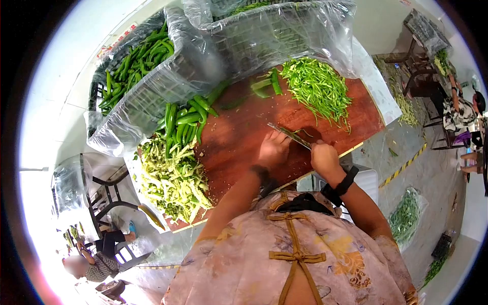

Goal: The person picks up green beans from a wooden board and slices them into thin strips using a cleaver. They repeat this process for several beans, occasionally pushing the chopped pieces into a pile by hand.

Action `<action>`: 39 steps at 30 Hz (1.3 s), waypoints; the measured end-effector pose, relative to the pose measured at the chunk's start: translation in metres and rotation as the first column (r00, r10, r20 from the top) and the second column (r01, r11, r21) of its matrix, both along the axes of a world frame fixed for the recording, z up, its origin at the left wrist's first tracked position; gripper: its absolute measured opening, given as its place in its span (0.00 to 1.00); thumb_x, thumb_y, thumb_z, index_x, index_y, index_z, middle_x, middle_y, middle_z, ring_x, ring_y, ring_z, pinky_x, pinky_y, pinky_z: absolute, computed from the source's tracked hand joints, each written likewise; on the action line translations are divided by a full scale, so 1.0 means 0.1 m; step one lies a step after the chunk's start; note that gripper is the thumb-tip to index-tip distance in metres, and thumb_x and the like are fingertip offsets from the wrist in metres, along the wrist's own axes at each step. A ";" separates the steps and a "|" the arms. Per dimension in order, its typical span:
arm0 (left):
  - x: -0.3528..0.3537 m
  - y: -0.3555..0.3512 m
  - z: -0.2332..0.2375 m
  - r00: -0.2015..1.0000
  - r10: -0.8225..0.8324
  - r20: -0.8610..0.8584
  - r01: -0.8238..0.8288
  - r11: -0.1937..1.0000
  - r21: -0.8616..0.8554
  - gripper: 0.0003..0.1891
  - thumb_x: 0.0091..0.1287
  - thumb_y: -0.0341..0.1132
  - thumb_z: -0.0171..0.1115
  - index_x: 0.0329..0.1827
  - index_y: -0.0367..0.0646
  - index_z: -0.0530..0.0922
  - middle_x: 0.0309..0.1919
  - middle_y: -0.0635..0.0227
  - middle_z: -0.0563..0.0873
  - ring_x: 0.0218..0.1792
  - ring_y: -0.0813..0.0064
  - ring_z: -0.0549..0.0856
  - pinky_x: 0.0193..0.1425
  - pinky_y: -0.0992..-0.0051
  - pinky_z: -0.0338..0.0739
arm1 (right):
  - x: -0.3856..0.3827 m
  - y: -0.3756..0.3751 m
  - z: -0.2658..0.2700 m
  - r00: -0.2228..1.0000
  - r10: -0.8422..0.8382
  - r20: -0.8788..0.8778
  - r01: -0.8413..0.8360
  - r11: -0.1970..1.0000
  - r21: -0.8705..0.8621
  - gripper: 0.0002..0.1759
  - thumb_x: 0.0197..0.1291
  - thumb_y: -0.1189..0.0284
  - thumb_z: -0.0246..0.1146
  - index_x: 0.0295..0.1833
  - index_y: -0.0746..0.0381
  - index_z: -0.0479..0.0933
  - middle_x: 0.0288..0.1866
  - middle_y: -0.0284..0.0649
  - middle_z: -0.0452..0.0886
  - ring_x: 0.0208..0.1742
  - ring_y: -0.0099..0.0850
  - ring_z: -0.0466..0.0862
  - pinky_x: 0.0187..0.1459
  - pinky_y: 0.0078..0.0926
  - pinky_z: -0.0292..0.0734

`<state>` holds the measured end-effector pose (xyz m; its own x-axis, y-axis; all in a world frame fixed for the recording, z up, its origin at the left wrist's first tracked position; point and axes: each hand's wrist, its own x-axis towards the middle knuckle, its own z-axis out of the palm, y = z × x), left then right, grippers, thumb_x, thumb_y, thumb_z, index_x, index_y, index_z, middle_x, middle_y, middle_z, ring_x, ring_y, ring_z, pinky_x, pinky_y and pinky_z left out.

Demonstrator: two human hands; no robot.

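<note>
My right hand [326,157] is closed around the handle of a knife [287,134], whose blade points up and to the left over the reddish-brown board [239,147]. Beside the blade, my left hand [274,148] presses down on the board with its fingers curled; whatever lies under them is hidden. A thin green strip [305,132] rests just past the blade. Farther up sits a heap of finely shredded green pepper [320,89]. Near it is a piece of green pepper [276,82]. Whole green peppers [185,119] are piled left of my hands.
Pale pepper cores and scraps [170,178] cover the board's left end. Plastic-lined crates [198,66] stand along its far side, one holding green peppers [137,68]. A bag of greens [405,216] lies on the floor. Other people sit at both sides, including one person [101,262] lower left.
</note>
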<state>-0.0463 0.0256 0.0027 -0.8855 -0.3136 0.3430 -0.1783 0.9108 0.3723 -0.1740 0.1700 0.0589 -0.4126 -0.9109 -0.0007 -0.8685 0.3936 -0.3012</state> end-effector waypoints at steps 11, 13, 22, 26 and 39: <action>0.03 -0.03 -0.02 1.000 -0.025 -0.004 0.025 0.999 0.024 0.20 0.51 0.30 0.58 0.50 0.43 0.78 0.50 0.66 0.78 0.56 0.63 0.74 0.58 0.60 0.68 | -0.01 -0.14 -0.02 0.997 0.068 -0.023 -0.068 0.998 0.007 0.06 0.49 0.78 0.55 0.25 0.66 0.76 0.28 0.52 0.77 0.29 0.49 0.81 0.33 0.42 0.77; 0.03 -0.03 0.02 0.999 -0.036 -0.009 0.036 0.999 0.035 0.19 0.51 0.30 0.58 0.49 0.42 0.78 0.49 0.66 0.78 0.56 0.64 0.73 0.59 0.60 0.67 | -0.02 -0.27 -0.08 0.996 0.079 -0.048 -0.079 0.997 -0.009 0.06 0.48 0.78 0.56 0.24 0.66 0.76 0.27 0.53 0.77 0.28 0.49 0.81 0.32 0.42 0.77; 0.03 -0.02 -0.01 0.990 -0.022 -0.143 0.023 1.000 0.009 0.19 0.49 0.30 0.59 0.47 0.43 0.78 0.47 0.64 0.78 0.52 0.61 0.75 0.58 0.59 0.67 | -0.15 -0.36 -0.22 0.999 0.005 -0.032 -0.006 1.000 -0.024 0.06 0.51 0.76 0.56 0.26 0.67 0.76 0.27 0.53 0.77 0.29 0.51 0.79 0.33 0.45 0.75; 0.04 -0.01 0.01 0.994 -0.018 -0.110 0.019 1.000 0.009 0.19 0.49 0.29 0.59 0.47 0.42 0.79 0.47 0.64 0.78 0.54 0.63 0.74 0.62 0.59 0.64 | -0.05 -0.09 -0.11 0.999 0.037 0.005 -0.037 0.998 -0.045 0.07 0.52 0.75 0.56 0.26 0.66 0.76 0.28 0.53 0.77 0.29 0.51 0.79 0.33 0.45 0.75; 0.04 -0.04 -0.02 0.989 -0.036 -0.141 0.038 0.999 0.010 0.19 0.48 0.29 0.60 0.47 0.42 0.79 0.45 0.67 0.79 0.53 0.65 0.75 0.64 0.61 0.63 | -0.04 -0.17 -0.12 0.993 0.113 -0.036 -0.114 0.993 -0.028 0.06 0.48 0.77 0.55 0.24 0.66 0.76 0.27 0.53 0.78 0.29 0.50 0.80 0.33 0.44 0.77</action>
